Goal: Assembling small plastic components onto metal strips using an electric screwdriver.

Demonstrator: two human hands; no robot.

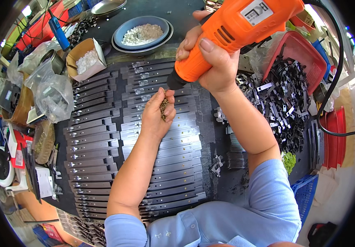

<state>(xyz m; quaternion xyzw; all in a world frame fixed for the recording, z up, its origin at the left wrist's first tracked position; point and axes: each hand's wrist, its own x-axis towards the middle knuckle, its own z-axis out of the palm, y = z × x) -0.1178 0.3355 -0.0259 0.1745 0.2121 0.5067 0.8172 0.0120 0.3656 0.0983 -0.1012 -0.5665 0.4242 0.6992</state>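
My right hand (218, 61) is wrapped round an orange corded power drill (226, 35), whose black chuck tilts down to the left. Just below the chuck, my left hand (158, 113) is cupped round a small heap of brass-coloured screws (164, 108), its thumb and forefinger pinched close to the drill's tip. Whether a screw sits between those fingertips is too small to tell. Under both hands lie two columns of dark flat metal strips, a right column (173, 164) and a left column (91, 142). Brass-coloured dots show along many strips of the right column.
Blue bowl (124, 35) of whitish small parts at the back; open carton (80, 70) of clear pieces at left, beside plastic bags (54, 99). A pile of black and silver metal clips (282, 107) spreads at right before a red tray (305, 53). The drill's black cable (337, 82) loops down the right.
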